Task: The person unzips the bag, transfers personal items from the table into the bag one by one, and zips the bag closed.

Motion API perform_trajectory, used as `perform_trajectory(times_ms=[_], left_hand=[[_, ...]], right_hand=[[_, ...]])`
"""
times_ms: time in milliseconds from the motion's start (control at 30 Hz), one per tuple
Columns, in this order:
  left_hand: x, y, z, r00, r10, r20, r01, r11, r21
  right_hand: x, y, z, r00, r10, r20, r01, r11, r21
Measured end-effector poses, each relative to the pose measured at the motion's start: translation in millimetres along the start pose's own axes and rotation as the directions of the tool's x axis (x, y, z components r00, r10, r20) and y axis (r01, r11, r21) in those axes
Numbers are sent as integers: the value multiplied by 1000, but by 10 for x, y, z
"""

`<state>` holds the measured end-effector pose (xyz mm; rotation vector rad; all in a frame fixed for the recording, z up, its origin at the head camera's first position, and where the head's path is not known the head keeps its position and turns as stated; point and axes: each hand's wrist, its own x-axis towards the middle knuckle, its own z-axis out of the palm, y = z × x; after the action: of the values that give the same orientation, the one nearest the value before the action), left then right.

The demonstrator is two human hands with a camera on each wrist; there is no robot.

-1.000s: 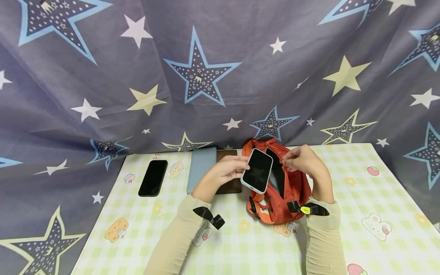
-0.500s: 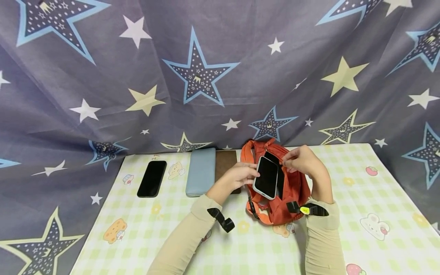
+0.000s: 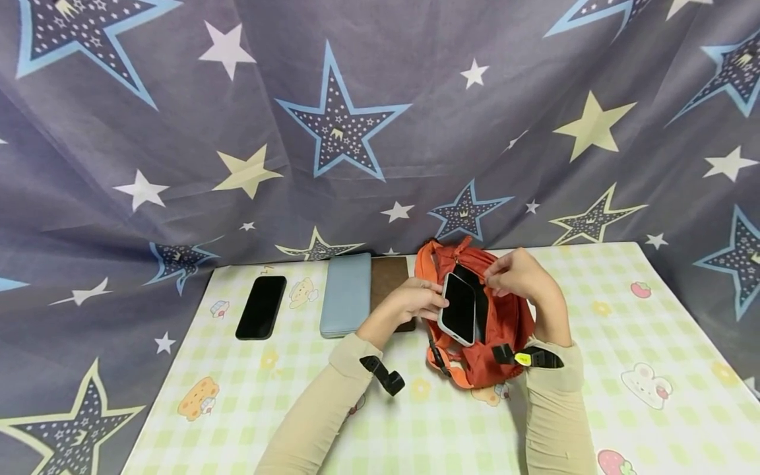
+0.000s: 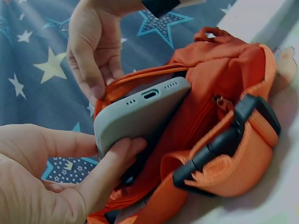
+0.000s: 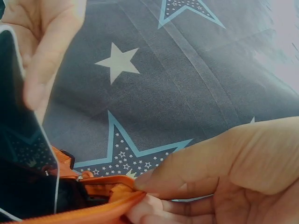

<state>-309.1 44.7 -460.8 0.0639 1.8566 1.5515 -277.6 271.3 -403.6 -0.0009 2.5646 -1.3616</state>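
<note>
A smartphone [image 3: 459,309] in a pale grey case is pinched along its edge by my left hand [image 3: 418,300]. In the left wrist view the phone [image 4: 140,109] sits partly inside the unzipped opening of an orange-red bag [image 4: 219,70], its charging-port end facing out. My right hand [image 3: 519,274] pinches the bag's zippered rim on the right side. Close up in the right wrist view, thumb and fingers of the right hand [image 5: 224,172] grip the orange rim [image 5: 112,196] and hold the mouth apart. How deep the phone's far end reaches is hidden by the bag.
Left of the bag lie a light blue wallet-like case [image 3: 346,295] and a brown flat item [image 3: 388,280], partly behind my left hand. Farther left lies a black smartphone [image 3: 261,307]. A star-patterned curtain [image 3: 368,211] hangs behind the checked tabletop [image 3: 445,435].
My left hand has carried the phone rightward and down from above the bag's left side into its opening. My right hand has stayed at the rim.
</note>
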Motion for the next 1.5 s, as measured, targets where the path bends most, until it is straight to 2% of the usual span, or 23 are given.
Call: perform_trajectory(times_ms=[367, 600, 833, 967, 1067, 1267, 1500], left_hand=[[86, 111, 179, 998, 19, -56, -25, 995, -102], [190, 18, 250, 995, -7, -97, -6, 991, -135], [228, -110, 271, 990, -9, -144, 0, 998, -62], [220, -88, 272, 982, 9, -188, -8, 1000, 5], [211, -38, 290, 981, 7, -193, 3, 999, 51], [284, 50, 331, 990, -6, -141, 5, 1000, -4], [365, 84, 341, 988, -23, -152, 21, 1000, -11]], right_hand=[[-14, -17, 10, 999, 31, 12, -30, 999, -18], [-21, -55, 35, 1000, 20, 3, -20, 1000, -19], [-19, -24, 4, 1000, -1, -5, 1, 1000, 0], [-14, -10, -12, 1000, 2, -7, -2, 1000, 5], [-11, -9, -7, 1000, 4, 3, -4, 1000, 9], [-13, 4, -17, 1000, -10, 16, 10, 1000, 18], [-16, 13, -39, 1000, -18, 7, 18, 1000, 23]])
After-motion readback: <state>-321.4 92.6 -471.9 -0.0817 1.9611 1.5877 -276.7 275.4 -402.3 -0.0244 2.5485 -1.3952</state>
